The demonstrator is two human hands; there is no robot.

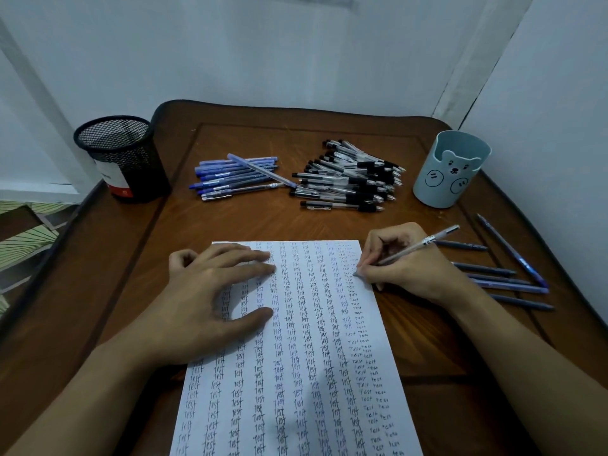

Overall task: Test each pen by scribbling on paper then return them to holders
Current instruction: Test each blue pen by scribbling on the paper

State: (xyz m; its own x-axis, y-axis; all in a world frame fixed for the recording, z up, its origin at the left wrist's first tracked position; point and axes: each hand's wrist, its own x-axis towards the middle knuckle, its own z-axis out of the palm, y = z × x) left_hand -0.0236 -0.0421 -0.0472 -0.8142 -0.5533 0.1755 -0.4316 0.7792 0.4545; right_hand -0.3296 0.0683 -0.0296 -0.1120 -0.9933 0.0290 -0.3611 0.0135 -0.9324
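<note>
Nearest, the paper (312,373) lies on the bench (263,222), pinned by the released left grip (210,297). The right grip (404,264) pinches a pen (411,248), tip at the paper's right edge; light pressure in the bare margin should do. Beyond stand a mesh holder (121,159) and a bear holder (450,169).

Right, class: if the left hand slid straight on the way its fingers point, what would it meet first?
From the left hand, probably the right hand, pinching a clear plastic pen at the right edge of the handwriting-covered white paper sheet; only paper lies between.
</note>
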